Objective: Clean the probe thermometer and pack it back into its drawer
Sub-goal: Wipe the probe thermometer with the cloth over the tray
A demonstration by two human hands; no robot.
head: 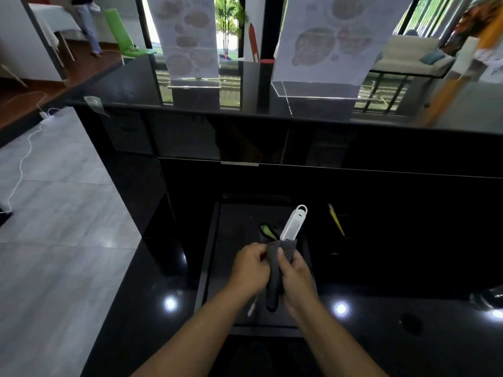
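Over an open black drawer (pixel 215 257), the left hand (pixel 251 270) and right hand (pixel 295 276) both close their fingers on a dark grey cloth (pixel 275 273) wrapped round the lower part of a white plastic probe thermometer (pixel 294 223). Its looped top juts up and away. Markings near its base are too blurred to read. A yellow-handled tool (pixel 336 220), perhaps a cutter, lies to the right.

Open black drawer (pixel 209 268), green-black item (pixel 266 231) inside

Both bare forearms reach forward from the near edge and converge at centre. The left hand (pixel 251 270) is curled closed, knuckles up. The right hand (pixel 295 276) sits just beside it, fingers wrapped shut, thumb pointing far.
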